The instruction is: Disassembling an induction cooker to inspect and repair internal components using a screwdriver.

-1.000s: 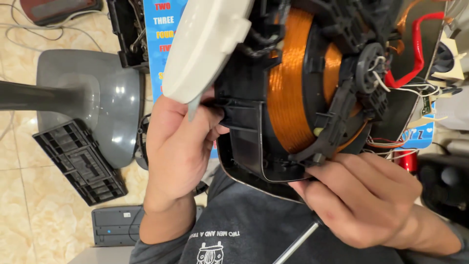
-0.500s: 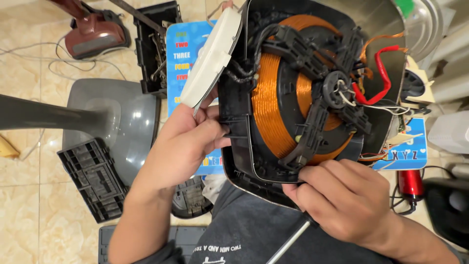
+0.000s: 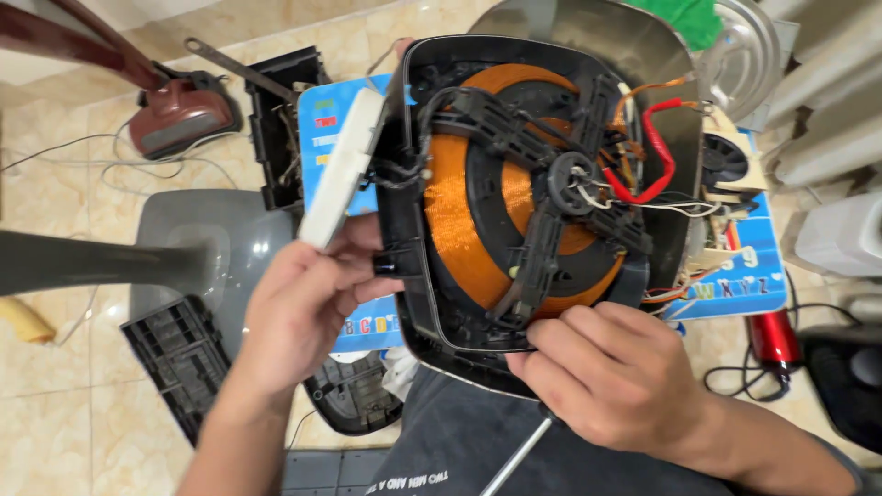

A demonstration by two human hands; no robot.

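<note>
Both grips hold a cooktop above tiled floor.

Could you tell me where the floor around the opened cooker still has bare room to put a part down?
Bare tile shows at lower left, beside the black ribbed panel, and at upper left between the maroon appliance and the grey fan base, though cords cross it. The right side is crowded: alphabet mat, red tool, metal lids.

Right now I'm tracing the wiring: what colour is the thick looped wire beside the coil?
Red thick looped wire, clearest in the head view.
</note>
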